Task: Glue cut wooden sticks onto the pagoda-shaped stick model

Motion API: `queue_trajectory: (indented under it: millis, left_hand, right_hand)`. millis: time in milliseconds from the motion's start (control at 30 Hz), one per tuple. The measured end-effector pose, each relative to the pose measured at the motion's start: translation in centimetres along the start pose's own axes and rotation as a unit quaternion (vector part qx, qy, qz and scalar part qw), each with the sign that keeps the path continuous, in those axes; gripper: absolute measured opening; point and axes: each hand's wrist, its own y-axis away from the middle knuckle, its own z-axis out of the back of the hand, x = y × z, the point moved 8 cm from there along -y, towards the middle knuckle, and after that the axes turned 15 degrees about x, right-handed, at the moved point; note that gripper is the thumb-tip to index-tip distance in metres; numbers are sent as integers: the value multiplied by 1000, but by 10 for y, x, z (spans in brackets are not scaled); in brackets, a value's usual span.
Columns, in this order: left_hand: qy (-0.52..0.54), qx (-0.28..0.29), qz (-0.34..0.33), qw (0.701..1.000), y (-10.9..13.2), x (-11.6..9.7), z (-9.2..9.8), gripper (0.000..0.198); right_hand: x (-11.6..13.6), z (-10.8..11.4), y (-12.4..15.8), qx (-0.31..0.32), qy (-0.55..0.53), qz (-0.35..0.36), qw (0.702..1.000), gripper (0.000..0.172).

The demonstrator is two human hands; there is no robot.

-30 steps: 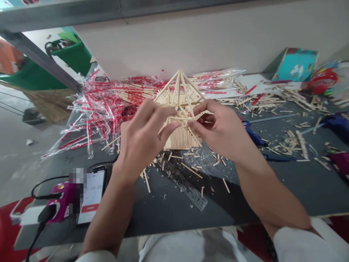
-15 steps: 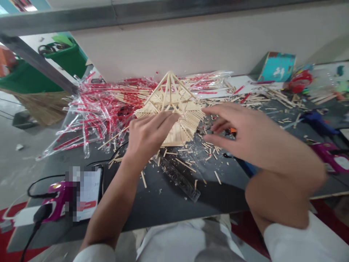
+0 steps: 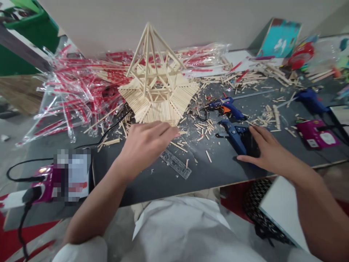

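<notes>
A model built of thin wooden sticks (image 3: 160,109) stands on the table, with a pointed frame rising from a flat, star-like base. At the base's front edge is my left hand (image 3: 148,143), fingers pressed together and bent toward the right. Whatever lies between its fingertips is hidden. My right hand (image 3: 268,149) reaches to a blue and black hand tool (image 3: 236,140), its thumb and fingers apart on either side of the dark handle. Just behind that tool lies a blue glue gun (image 3: 230,109) with an orange trigger.
Red-and-clear plastic wrappers (image 3: 73,91) pile up at the left. Stick offcuts (image 3: 204,129) litter the middle. A clear plastic strip (image 3: 177,165) lies near the front edge. Purple power blocks (image 3: 316,134) with cords, a phone (image 3: 79,174) and another blue tool (image 3: 312,100) flank the work area.
My right hand has moved down and right, from beside the stick model to the blue and black tool. My left hand now sits at the base's front edge. The view has shifted.
</notes>
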Motion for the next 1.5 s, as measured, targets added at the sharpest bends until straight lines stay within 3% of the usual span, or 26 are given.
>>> queue_trajectory:
  millis: [100, 267, 333, 433, 600, 800, 1000, 1233, 1500]
  left_hand:
    - [-63, 40, -17, 997, 17, -1, -24, 13]
    - [-8, 5, 11, 1000, 32, 16, -48, 14]
    - [19, -20, 20, 999, 32, 19, -53, 16]
    - [38, -46, 17, 998, 30, 18, -57, 17]
    - [39, -26, 9, 999, 32, 16, -63, 19]
    - [33, -34, 9, 999, 36, 10, -64, 27]
    - [-1, -47, 17, 999, 40, 2, -64, 31]
    - [-35, -66, 7, 997, 44, 2, -64, 25]
    - [-47, -40, 31, 998, 46, 4, -69, 29]
  right_hand:
    - [4, -3, 3, 4, 28, -15, 999, 75]
    - [25, -11, 3, 105, 55, -56, 991, 60]
    - [43, -14, 0, 158, -20, -66, 985, 55]
    - [87, -17, -12, 199, -184, -24, 962, 43]
    - [138, -25, -38, 208, -314, 24, 926, 49]
    - [159, -30, -46, 188, -345, 52, 918, 53]
    - [176, -28, -40, 154, -321, 80, 931, 52]
    - [178, -26, -36, 150, -299, 84, 939, 53]
    - [183, -25, -36, 158, -268, 83, 947, 51]
